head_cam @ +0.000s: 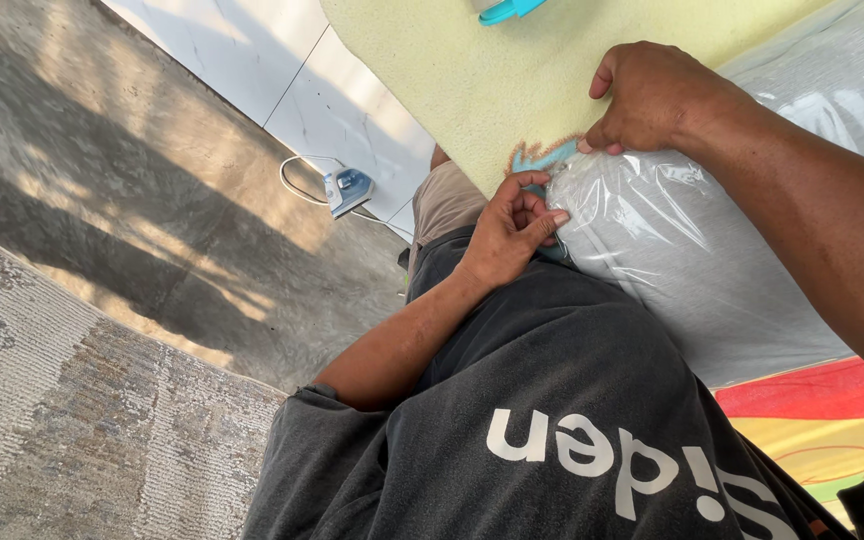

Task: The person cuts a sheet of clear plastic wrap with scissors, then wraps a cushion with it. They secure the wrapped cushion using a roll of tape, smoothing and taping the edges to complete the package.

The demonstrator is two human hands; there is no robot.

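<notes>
Right at the near edge of the pale yellow foam pad (472, 80), my left hand (512, 235) is pinching the corner of the clear plastic bag with folded grey cloth inside (692, 270). Right hand (652, 95) is curled, pressing the bag's top edge. Looks like I'm sealing it; next probably needs a steady pinch along that edge.

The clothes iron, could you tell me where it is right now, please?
In the head view, the iron sits on the floor left of the left hand, beside the yellow foam pad, its white cord looped behind.
</notes>
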